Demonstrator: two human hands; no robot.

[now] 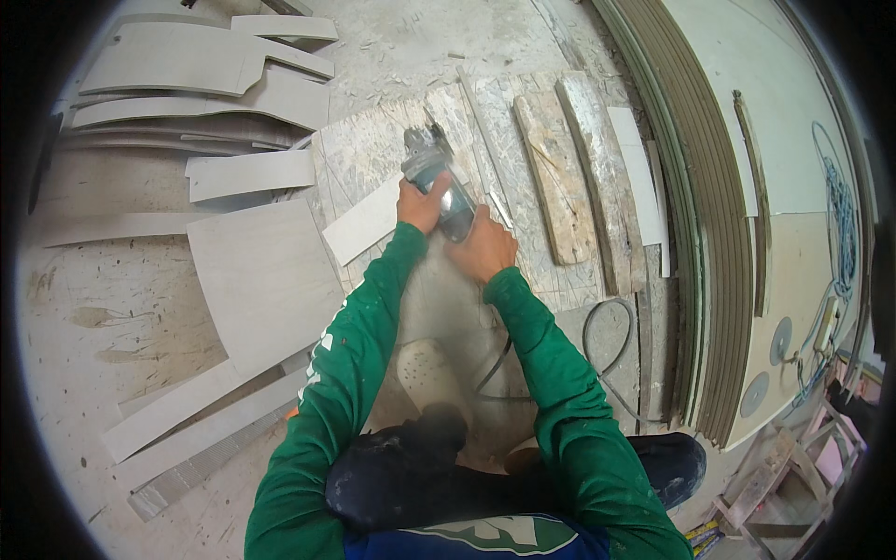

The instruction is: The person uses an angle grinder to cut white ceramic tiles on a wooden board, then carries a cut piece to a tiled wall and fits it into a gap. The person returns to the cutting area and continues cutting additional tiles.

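A teal angle grinder with a grey metal head sits between both my hands, its front end pointing away from me. My left hand wraps round the grinder near its head. Farther back, my right hand grips the rear of the body. Just left of the tool, a pale strip of board lies on a scuffed, dusty work board. The grinder's disc is blurred, so I cannot tell whether it touches the strip. Haze hangs below my hands.
Cut pale panels pile up at the far left, with a large panel nearer. Two rough wood blocks lie to the right. Beyond them stand stacked sheets. A grey cord loops near my right arm. A wooden frame stands lower right.
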